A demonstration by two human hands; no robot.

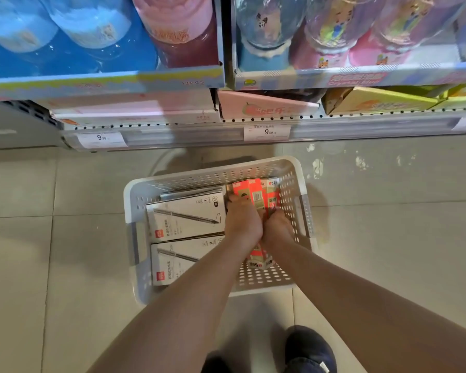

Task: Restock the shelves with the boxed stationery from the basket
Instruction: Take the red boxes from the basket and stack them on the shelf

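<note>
Two bare arms reach down from the bottom of the picture into a white basket (pixel 301 184) on the floor. Both hands are closed around a bunch of small orange boxes (pixel 254 192) on the right side of the basket. The left hand (pixel 242 220) grips the bunch from the nine o'clock side. The right hand (pixel 276 231) grips it from the three o'clock side, and the two hands touch each other. The tops of the orange boxes stick out past the fingers toward twelve o'clock. One more end of an orange and white box (pixel 260 261) pokes out under the wrists at six o'clock.

At nine o'clock from the hands, two white pen boxes (pixel 186 215) lie flat in the left side of the basket, one above the other. Each has a picture of a pen on it. The lower one is partly hidden by the left arm.

The basket has lots of little holes and grey handles on its sides. It sits on a pale tile floor (pixel 51 238).

At twelve o'clock from the basket is the shelf (pixel 213 131), with price tags (pixel 264 131) on its front edge. Flat pink and yellow boxes lie on it. Bigger display boxes (pixel 145 79) sit on top of them and hold clear cups, blue and pink.

At six o'clock, a dark shoe (pixel 307 348) stands on the floor between the arms.
</note>
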